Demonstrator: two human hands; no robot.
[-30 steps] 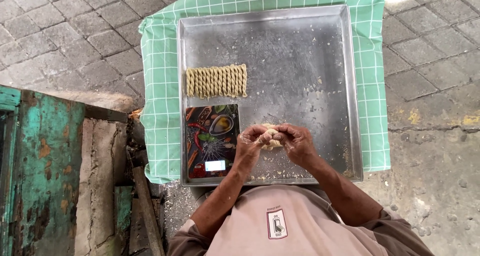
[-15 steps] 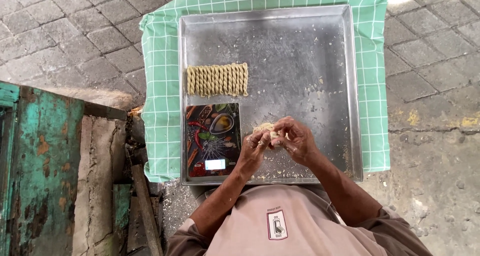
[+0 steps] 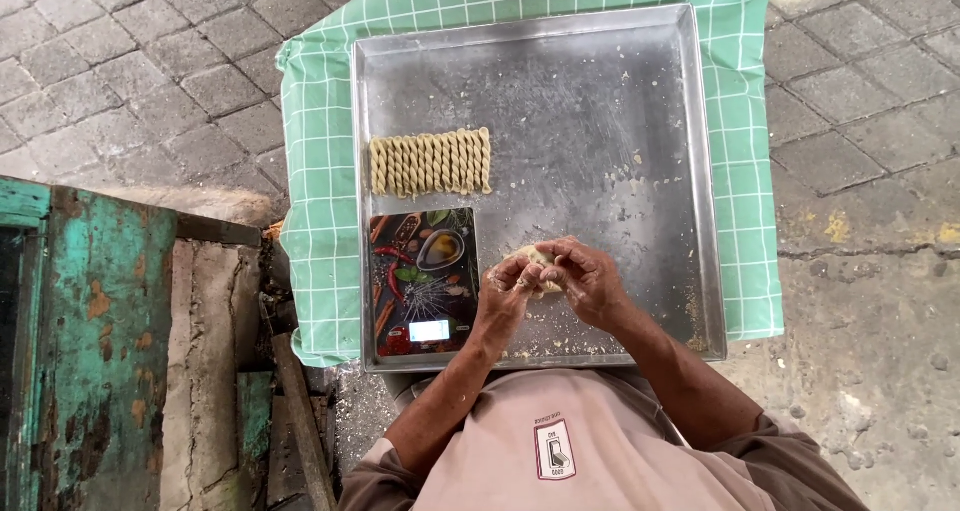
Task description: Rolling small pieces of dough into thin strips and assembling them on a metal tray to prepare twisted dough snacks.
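A small lump of pale dough (image 3: 538, 262) is held between the 2 hands, low over the metal tray (image 3: 600, 121), just to the right of the kitchen scale (image 3: 424, 283). The left hand (image 3: 508, 293) is closed around the near side of the lump, with the fingers curled in. The right hand (image 3: 590, 281) is cupped over the far side, and its fingers are bent on the dough. Only a small part of the dough is seen between the fingers, so its exact shape cannot be told.

The step in hand is judged to be the shaping of 1 piece: the lump is pressed and worked between the fingers above the tray. A row of twisted dough sticks (image 3: 431, 162) is laid side by side on the tray, above the scale and well apart from the hands. The tray is set on a green checked cloth (image 3: 320, 151), and crumbs of dough are scattered on the metal.

For the next move, a light and even pressure is called for, so that the soft dough is drawn out into a strand and not torn. It is judged that a piece worked too thin could break.
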